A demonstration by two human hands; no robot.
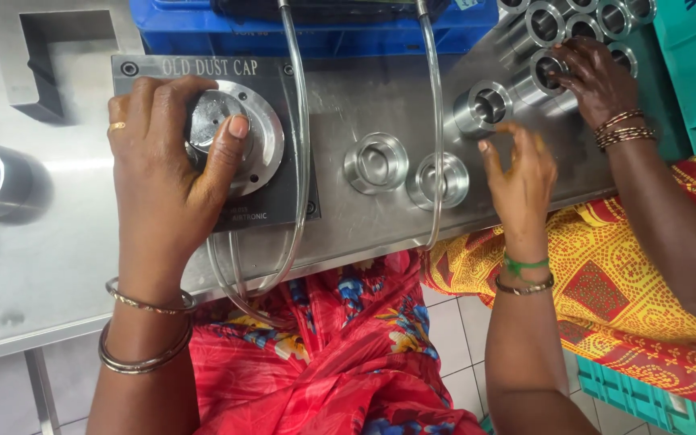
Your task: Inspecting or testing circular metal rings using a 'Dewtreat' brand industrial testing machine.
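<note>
- Two hands at steel table [58, 242].
- Left hand [163, 161]: grip clenched over round metal cap [239, 137] seated in black fixture plate [283, 197].
- Right hand [517, 181]: released, fingers spread beside metal sleeve [483, 106].
- Blue crate [203, 28]: contents unclear.
- Co-worker's hand [598, 80] on clustered sleeves [573, 24].

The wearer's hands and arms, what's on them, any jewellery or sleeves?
Both forearms are bare, no sleeves. The left hand wears a gold ring, with two metal bangles at the wrist. The right hand has a green thread band and a thin metal bangle at its wrist.

You are at a shiny steel worktable [50, 266] that catches soft glare. Below its edge lies a pale tiled floor [453, 338]; a blue crate [203, 32] sits behind.
</note>
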